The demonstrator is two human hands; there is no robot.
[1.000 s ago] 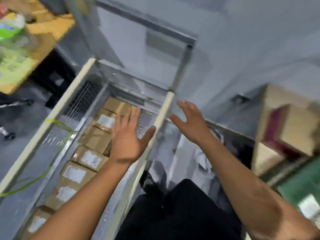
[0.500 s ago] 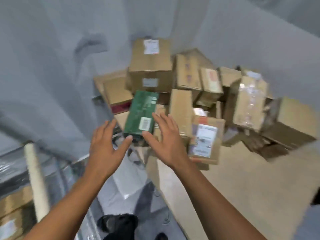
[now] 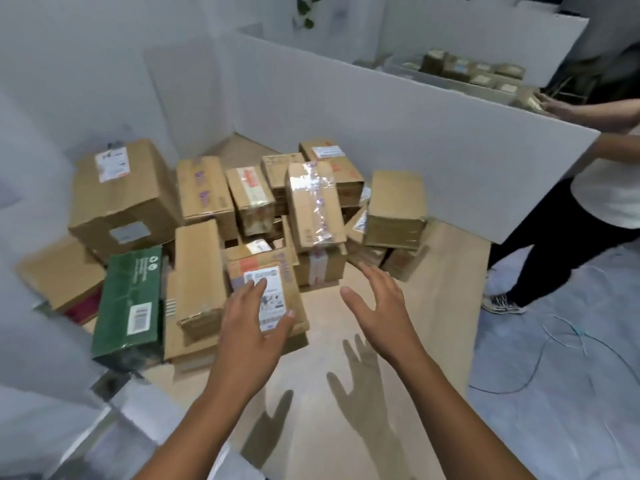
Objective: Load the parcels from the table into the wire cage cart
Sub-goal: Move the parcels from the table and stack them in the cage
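Note:
A heap of several cardboard parcels fills the far corner of the wooden table (image 3: 346, 375). Nearest me lies a small brown parcel with a white label (image 3: 277, 289). My left hand (image 3: 252, 327) hovers over its near end with fingers spread, empty. My right hand (image 3: 381, 313) is open too, in the air to the right of that parcel above bare tabletop. A green box (image 3: 130, 306) stands at the heap's left, beside a long brown carton (image 3: 201, 275). A taped upright carton (image 3: 315, 206) rises behind. The wire cage cart is out of view.
White partition walls (image 3: 381, 126) enclose the table on the left and back. Another person (image 3: 588, 202) stands at the right, reaching over the partition toward more boxes (image 3: 474, 69). A blue cable (image 3: 554, 341) trails on the grey floor at the right.
My view has swung from the cage cart on the left to the table. Both empty hands have moved over to the parcel heap, the left now above the labelled parcel.

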